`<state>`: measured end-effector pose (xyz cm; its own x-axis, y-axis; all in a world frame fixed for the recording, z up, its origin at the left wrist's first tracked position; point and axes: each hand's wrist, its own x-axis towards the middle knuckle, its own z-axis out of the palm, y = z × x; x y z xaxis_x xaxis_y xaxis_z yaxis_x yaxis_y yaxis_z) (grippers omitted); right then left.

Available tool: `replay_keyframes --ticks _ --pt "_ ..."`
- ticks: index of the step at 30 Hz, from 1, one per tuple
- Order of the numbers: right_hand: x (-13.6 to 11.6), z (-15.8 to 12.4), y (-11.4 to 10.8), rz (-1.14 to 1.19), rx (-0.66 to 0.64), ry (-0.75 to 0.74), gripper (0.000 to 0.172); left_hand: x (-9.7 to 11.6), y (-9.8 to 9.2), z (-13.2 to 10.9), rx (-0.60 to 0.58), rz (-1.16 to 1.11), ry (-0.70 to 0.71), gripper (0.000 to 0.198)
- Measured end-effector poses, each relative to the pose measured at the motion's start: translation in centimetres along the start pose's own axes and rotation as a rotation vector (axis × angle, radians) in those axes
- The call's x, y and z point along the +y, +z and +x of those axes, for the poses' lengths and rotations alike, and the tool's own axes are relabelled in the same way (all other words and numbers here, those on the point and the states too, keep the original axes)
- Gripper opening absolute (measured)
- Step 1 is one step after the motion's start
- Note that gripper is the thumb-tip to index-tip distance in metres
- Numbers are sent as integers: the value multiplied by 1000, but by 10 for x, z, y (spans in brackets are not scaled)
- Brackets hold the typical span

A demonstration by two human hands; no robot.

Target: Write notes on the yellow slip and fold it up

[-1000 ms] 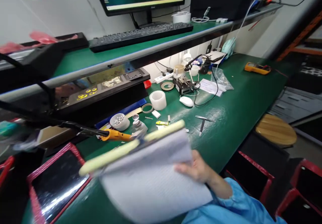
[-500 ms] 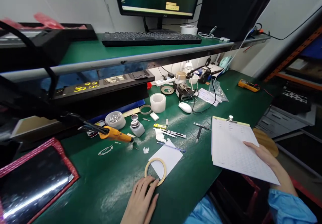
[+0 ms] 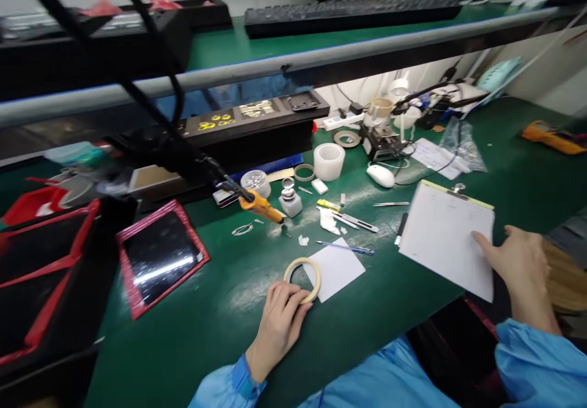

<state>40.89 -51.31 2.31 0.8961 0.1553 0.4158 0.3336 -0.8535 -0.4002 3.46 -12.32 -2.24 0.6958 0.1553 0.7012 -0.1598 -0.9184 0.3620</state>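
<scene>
My left hand (image 3: 282, 316) pinches the near rim of a thin cream roll of masking tape (image 3: 317, 276), which overlaps the left corner of a white sheet of paper (image 3: 342, 267). To the right, a clipboard with printed sheets (image 3: 447, 237) lies on the green bench by its front edge. My right hand (image 3: 523, 264) is at the board's right side, thumb over the paper and the other fingers apart beside it. A blue pen (image 3: 346, 248) rests across the white sheet. Tweezers (image 3: 391, 204) and a dark-handled tool (image 3: 402, 229) lie left of the clipboard.
An orange electric screwdriver (image 3: 261, 206) hangs over the bench beside a dispenser bottle (image 3: 290, 200). At left lies a screen in pink wrap (image 3: 162, 255). A white mouse (image 3: 380, 175), a wide clear tape roll (image 3: 329, 161) and a utility knife (image 3: 360, 222) are farther back.
The view has swung left and down. The clipboard has been lowered onto the bench, and my right hand's fingers have come out from under it. My left hand has closed on the masking tape.
</scene>
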Motion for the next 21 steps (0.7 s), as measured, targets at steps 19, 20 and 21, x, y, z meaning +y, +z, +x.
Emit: replay_keyframes --ticks 19,20,21 --pt "-243 -123 94 797 -930 -400 69 -14 25 -12 77 -12 -99 16" --pt "-245 -124 99 848 -941 -383 70 -16 30 -12 56 10 -79 18" --pt "-247 -125 105 895 -947 -374 70 -18 35 -13 23 32 -60 20"
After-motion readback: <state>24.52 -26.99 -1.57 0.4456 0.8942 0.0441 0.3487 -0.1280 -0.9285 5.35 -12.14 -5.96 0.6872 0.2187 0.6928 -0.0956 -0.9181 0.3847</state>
